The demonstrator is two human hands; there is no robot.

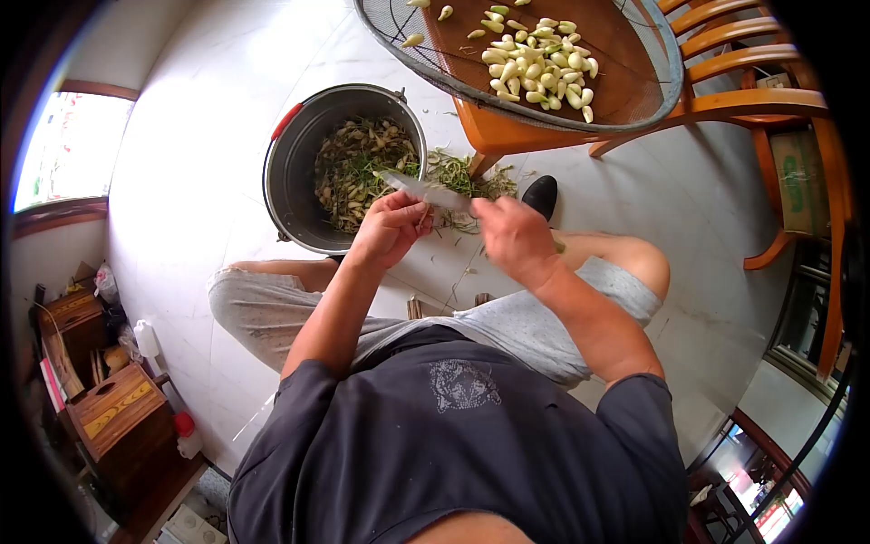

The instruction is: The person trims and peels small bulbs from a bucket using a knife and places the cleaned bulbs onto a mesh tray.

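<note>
My right hand (517,238) is closed around the handle of a knife (435,194), whose broad blade points left and is slightly blurred. Just below the blade, the fingers of my left hand (391,231) are pinched together; what they hold is mostly hidden, with only a thin pale bit showing. Left of the knife stands a grey metal bucket (288,186) with a red grip on its handle. Inside it lie many unpeeled small bulbs (349,168) with green stalks. Cleaned white bulbs (544,68) are heaped on a round mesh sieve (625,113) at the top.
The sieve rests on a wooden chair (507,136). Green trimmings (453,172) litter the tiled floor beside the bucket. A black shoe (541,195) is near the chair leg. A wooden cabinet (118,408) stands at left, and another wooden chair (766,172) with a cardboard box at right.
</note>
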